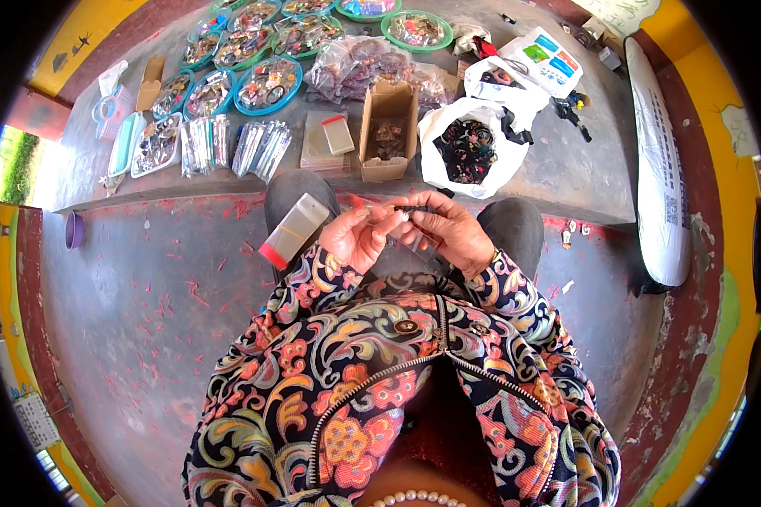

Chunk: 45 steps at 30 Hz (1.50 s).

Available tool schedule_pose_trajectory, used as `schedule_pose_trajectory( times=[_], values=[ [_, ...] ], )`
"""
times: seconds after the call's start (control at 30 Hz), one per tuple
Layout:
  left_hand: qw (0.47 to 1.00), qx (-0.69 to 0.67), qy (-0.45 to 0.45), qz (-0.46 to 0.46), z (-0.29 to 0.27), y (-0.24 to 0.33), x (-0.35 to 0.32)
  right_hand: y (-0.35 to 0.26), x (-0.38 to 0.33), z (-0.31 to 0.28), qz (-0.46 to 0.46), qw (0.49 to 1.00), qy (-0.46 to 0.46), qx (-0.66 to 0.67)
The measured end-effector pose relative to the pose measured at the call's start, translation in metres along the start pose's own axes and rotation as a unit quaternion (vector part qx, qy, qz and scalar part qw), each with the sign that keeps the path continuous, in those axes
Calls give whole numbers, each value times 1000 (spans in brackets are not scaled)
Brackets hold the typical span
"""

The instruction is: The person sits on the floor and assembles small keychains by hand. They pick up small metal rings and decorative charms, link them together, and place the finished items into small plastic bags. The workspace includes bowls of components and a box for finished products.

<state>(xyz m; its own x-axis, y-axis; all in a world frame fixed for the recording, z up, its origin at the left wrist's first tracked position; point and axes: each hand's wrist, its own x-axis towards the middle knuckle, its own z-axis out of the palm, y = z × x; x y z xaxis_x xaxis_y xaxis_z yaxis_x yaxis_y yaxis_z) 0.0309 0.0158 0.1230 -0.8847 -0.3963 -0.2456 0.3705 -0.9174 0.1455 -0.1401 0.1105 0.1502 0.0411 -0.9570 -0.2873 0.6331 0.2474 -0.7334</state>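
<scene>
My left hand [357,238] and my right hand [458,230] meet above my lap, fingertips nearly touching. A small dark narrow piece [411,209] with a white bit beside it is pinched in my right hand; its kind is too small to make out. Clear plastic film [421,243] shows below the right fingers. The left thumb and fingers are pressed together, and what they hold is hidden. On my left thigh rests a pack of clear plastic bags [300,223] with a red end and a band around it.
Ahead on the raised grey ledge [566,182] stand an open cardboard box [389,139], a white bag of dark hair-tie-like items [469,152], bundles of slim packets [262,150], more clear bags [321,152] and several basins of small goods [267,84]. A long white wrapped object [658,169] stands at right.
</scene>
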Motion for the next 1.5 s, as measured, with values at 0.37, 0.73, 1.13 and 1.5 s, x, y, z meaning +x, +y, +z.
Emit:
schedule_pose_trajectory(
  times=[0.37,0.73,1.13,1.5],
  values=[
    [998,21,-4,-52,-22,0,2,-22,-7,-8,2,987,8,-159],
    [998,9,0,-63,-26,-4,2,-53,-11,-2,19,897,61,-437],
    [996,37,-49,-63,-28,-2,-2,-66,1,38,-61,901,54,-425],
    [966,234,-83,72,4,18,-13,-57,0,19,42,988,120,-92]
  ],
)
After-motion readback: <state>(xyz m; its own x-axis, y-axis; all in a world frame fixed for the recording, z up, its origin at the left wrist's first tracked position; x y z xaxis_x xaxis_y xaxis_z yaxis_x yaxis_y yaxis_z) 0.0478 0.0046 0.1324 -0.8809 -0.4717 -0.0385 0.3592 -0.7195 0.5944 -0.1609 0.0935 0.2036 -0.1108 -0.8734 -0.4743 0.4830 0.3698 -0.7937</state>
